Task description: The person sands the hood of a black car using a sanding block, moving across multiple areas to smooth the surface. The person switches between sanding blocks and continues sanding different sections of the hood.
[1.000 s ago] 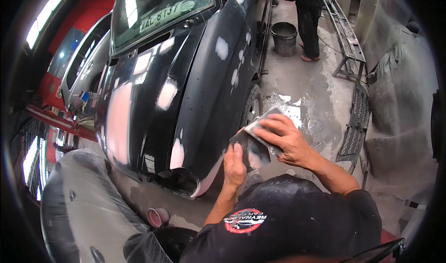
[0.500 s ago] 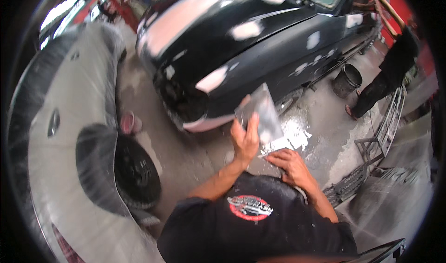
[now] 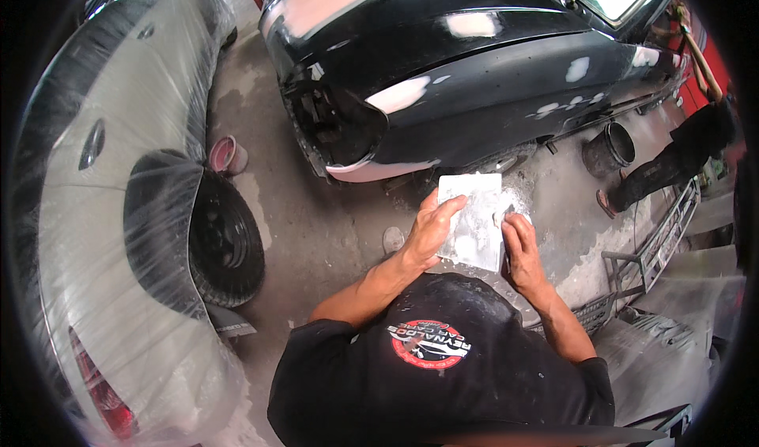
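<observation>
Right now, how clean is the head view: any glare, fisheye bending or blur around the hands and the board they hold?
Head view: strong fisheye, so the black car and the plastic-wrapped car bow toward a dark rim; daylight glare whitens the black car's windscreen and hood; the left hand, right hand and grey board are sharp and evenly lit.

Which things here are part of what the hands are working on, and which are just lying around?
In hand:
- grey sanding sheet, held flat
- left hand gripping its left edge
- right hand at its right edge

Lying about:
- black car with pale filler patches
- plastic-wrapped car
- pink tub on the floor
- dark bucket
- another person standing nearby
</observation>
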Available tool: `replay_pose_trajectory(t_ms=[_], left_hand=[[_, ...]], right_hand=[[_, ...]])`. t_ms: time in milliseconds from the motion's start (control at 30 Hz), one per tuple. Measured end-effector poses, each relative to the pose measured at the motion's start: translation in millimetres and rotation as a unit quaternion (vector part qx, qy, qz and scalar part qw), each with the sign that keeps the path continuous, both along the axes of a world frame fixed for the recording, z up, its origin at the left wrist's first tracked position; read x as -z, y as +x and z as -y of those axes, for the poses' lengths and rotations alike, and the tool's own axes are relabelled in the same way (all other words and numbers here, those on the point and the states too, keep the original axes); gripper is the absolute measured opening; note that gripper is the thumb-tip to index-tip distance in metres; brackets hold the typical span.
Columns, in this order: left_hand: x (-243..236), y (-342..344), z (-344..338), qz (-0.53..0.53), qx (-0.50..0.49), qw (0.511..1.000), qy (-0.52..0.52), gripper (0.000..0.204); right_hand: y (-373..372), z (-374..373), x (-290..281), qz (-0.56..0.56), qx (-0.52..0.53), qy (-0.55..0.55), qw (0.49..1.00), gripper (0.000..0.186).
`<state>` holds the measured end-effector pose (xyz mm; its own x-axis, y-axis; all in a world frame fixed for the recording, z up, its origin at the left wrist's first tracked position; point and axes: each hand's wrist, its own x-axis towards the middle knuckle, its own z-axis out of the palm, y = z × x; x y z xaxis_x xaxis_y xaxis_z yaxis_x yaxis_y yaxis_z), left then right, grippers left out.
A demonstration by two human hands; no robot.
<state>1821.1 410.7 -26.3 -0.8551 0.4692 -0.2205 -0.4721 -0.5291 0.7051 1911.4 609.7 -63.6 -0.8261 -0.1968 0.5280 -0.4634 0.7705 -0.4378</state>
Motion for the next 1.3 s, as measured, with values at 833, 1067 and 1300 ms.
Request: replay_pose_trajectory(t_ms=[833, 1067, 1300], left_hand=[[-20.6, 2.5, -53.6, -0.078, 0.179, 0.98, -0.035, 0.04], [-5.9, 5.0, -51.3, -0.011, -0.046, 0.999, 0.018, 0.04], [-4.2, 44.7, -63.3, -0.022, -0.08, 0.996, -0.02, 0.041]], right_hand=[[82.7, -105.3, -22.4, 0.254, 0.33, -0.225, 0.881, 0.043], [66.2, -40.7, -9.7, 0.041, 0.153, -0.764, 0.626, 0.044], [46.2, 12.1, -3.3, 0.07, 0.234, -0.651, 0.719, 0.059]])
